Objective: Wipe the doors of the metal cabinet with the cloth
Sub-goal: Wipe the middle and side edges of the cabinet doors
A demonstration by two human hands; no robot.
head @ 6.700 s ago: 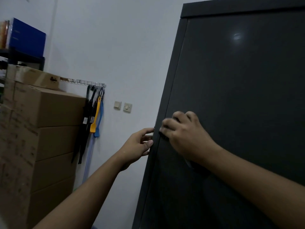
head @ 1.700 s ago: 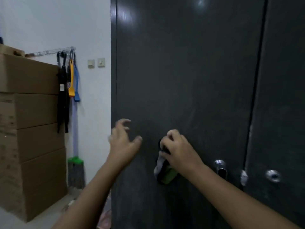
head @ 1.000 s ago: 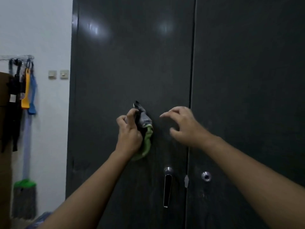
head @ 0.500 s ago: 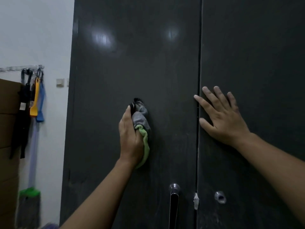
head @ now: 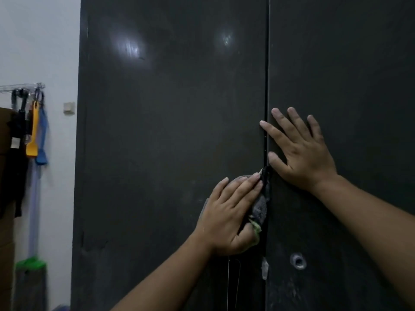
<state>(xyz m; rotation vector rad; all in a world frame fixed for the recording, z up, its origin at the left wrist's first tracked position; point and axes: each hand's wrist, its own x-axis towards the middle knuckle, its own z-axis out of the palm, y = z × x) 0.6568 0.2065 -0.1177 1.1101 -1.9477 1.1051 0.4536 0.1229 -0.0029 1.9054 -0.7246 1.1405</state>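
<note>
**Left hand grips cloth at the door seam**

The left hand (head: 229,214) grips the cloth (head: 260,208). Its fingers lie over the bundle and its thumb closes beneath, pressing it against the left door (head: 168,131). Grey fabric and a green edge show just right of the fingers, touching the seam (head: 266,63) between the doors.

Above and to the right of the grip, the right hand (head: 301,153) rests flat on the right door (head: 348,75) with fingers spread and straight — it holds nothing. Its thumb lies just above the cloth.

Below the grip are a handle (head: 233,286), faintly visible, and a pale tag (head: 265,269) on the seam; a round lock (head: 298,261) sits lower right.

Far left of the grip — past the cabinet edge — is a wall switch (head: 69,108). Beyond it, a rack (head: 22,87) carries a yellow tool (head: 32,135), a blue tool (head: 42,142) and black straps (head: 18,142).
</note>
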